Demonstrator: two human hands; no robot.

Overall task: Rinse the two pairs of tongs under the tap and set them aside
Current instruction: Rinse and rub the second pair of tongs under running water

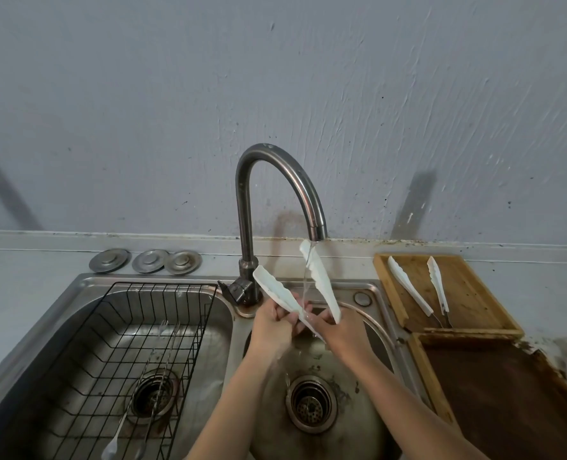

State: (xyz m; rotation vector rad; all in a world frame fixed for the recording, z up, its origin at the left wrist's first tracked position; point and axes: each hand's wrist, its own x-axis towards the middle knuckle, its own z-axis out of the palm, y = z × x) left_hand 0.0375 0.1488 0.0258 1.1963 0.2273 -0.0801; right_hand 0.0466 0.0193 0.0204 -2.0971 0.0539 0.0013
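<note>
We take the tap [277, 194] as our landmark. Far to its left, three metal sink plugs [146, 260] lie in a row on the surface [26, 270], and below them the left basin holds a black wire rack [116, 353] with what look like long-handled spoons [133, 393] lying across it, though the glare makes us unsure.

Directly beneath the tap's spout, we are in the rinsing step. Our left hand [272, 330] grips one arm of the white tongs [320, 280] and our right hand [338, 333] grips the other arm, with the fingers curled round the handle end, so the pair is spread in a V. The stream runs down between the arms, striking the tip of the right one just under the spout. The tongs are thin white plastic with scalloped edges, wet, narrowing toward the hinge hidden in our hands.

To the right of the tap, the second pair of tongs [423, 290] lies open on a wooden tray [468, 293], apart from the sink; a darker tray [507, 393] sits nearer us.

We judge the next move calls for turning the held pair so both arms pass through the water, then laying it aside.
</note>
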